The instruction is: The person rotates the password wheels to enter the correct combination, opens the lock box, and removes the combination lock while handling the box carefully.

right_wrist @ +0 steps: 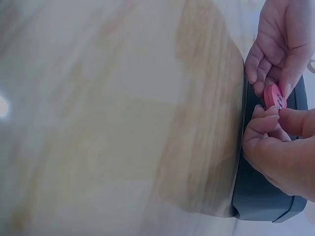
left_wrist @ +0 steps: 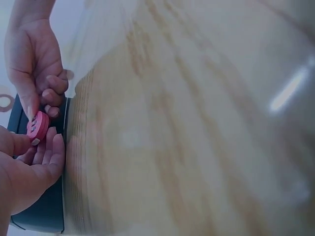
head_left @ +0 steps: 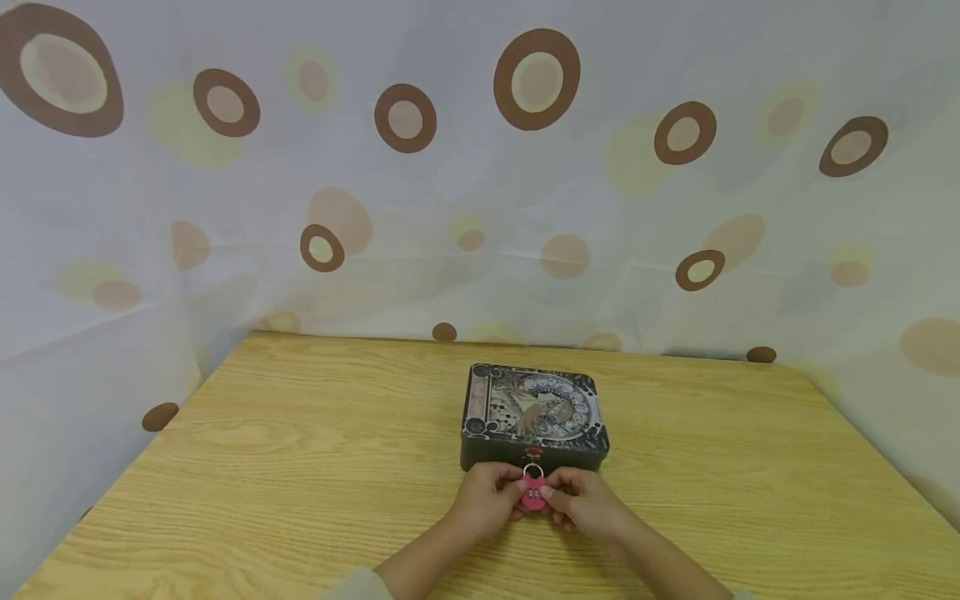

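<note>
A pink combination padlock [head_left: 533,494] with number dials hangs by its shackle at the red front clasp [head_left: 533,452] of a dark tin box [head_left: 540,406] with a printed lid. My left hand [head_left: 486,498] pinches the padlock's left side between thumb and fingers. From the other side my right hand [head_left: 588,502] grips it, thumb beside the dials. Both wrist views show the padlock [left_wrist: 37,126] between the two hands, close against the box's front wall [right_wrist: 266,191]. The lid is down.
The box stands on a wood-grain table [head_left: 337,433]. Behind and at both sides hangs a pale curtain [head_left: 450,200] printed with brown and yellow circles.
</note>
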